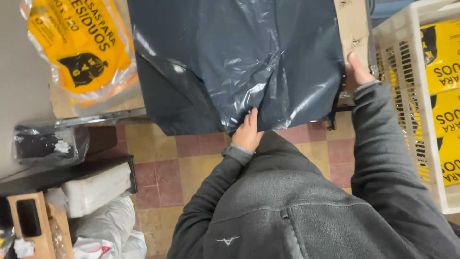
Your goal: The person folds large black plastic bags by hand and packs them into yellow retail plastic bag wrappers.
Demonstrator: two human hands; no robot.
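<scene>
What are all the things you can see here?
Plastic sheet: one, dark grey, spread on the table, hanging over its front edge.
Table: one, tan, top.
Bag pack: one, yellow in clear wrap, top left.
Crate: one, white, right, holding yellow packs.
Floor: red and tan tiles.
Box: one, brown, bottom left.
White bags: bottom left.
Left hand: on the sheet's front edge.
Right hand: at the sheet's right edge.

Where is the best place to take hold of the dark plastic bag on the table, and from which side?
Probably the near edge of the dark plastic bag, from the person's side: it overhangs the table, so fingers can pinch it above and below, as the left hand does. The right hand is at its right edge.
</scene>
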